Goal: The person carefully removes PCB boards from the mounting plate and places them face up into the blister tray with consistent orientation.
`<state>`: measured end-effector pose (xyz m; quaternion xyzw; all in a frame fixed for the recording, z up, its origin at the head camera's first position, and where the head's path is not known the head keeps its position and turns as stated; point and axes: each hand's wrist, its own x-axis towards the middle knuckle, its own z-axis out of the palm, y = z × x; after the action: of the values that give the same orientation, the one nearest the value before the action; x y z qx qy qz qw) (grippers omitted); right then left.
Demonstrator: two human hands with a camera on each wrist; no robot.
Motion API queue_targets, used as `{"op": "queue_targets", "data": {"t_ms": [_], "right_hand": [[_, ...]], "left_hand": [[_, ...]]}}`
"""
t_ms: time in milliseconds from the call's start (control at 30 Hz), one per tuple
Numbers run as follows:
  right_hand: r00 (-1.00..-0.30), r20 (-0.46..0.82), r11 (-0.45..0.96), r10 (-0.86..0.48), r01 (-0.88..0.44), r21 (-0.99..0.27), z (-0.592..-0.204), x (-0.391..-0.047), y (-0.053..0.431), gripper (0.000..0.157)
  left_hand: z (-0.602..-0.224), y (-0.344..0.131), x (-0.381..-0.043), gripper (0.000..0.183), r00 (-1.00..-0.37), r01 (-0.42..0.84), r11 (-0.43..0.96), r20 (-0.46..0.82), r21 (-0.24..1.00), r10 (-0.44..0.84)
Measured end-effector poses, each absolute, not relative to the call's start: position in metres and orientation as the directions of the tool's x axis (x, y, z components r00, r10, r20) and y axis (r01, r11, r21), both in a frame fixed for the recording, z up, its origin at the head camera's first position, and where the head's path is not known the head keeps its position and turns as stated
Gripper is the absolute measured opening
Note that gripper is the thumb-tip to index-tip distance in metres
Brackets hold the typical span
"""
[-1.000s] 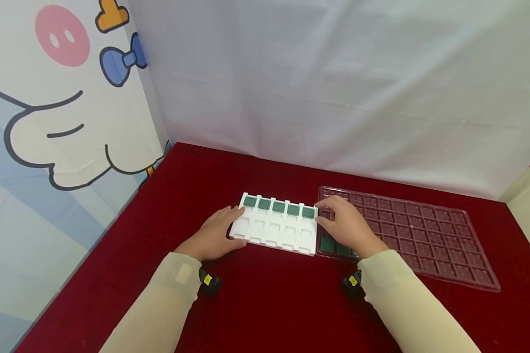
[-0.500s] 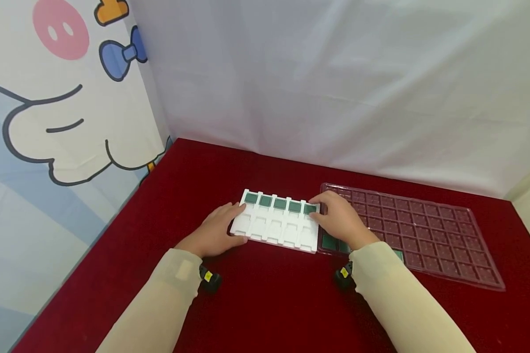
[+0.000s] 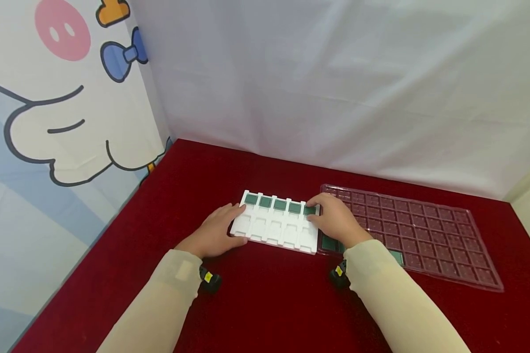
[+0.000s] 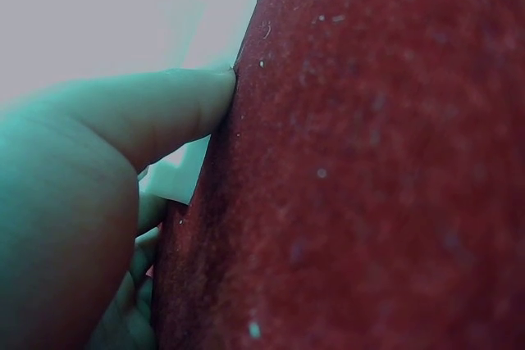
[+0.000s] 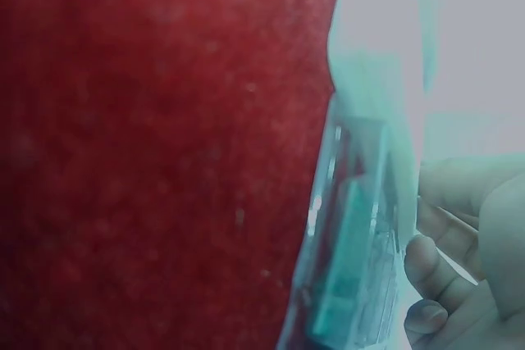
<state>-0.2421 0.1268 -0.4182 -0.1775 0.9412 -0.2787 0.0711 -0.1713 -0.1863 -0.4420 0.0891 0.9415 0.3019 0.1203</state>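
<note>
A white slotted tray (image 3: 274, 226) lies on the red cloth, with green squares (image 3: 279, 204) along its far row. My left hand (image 3: 217, 233) grips the tray's left end; the thumb (image 4: 180, 108) meets its near edge in the left wrist view. At the far right slot, my right hand (image 3: 335, 220) pinches the last green square (image 3: 309, 210) between thumb and index finger. The square sits in its slot, partly covered by the fingers. In the right wrist view, curled fingers (image 5: 435, 272) show beside the tray's end.
A clear plastic tray (image 3: 424, 230) with a grid of pockets extends right from the white tray. Green squares (image 3: 329, 242) lie in its near left pockets, and another green square (image 3: 396, 257) shows beyond the right sleeve. White curtain hangs behind; a printed curtain (image 3: 70, 147) stands left.
My right hand has moved left from the white tray's right edge onto its last green square. My left hand keeps its hold. Another green square has come into sight past the right sleeve.
</note>
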Motion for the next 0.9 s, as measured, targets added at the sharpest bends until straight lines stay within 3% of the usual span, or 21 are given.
{"op": "queue_targets", "data": {"t_ms": [900], "right_hand": [[-0.928,-0.02,0.805,-0.371,-0.311,-0.506,-0.4159,-0.2402,0.1257,0.033]], "left_hand": [[-0.445,-0.1852,-0.1721,0.087,-0.957,0.105,0.8,-0.158,0.591,0.242]]}}
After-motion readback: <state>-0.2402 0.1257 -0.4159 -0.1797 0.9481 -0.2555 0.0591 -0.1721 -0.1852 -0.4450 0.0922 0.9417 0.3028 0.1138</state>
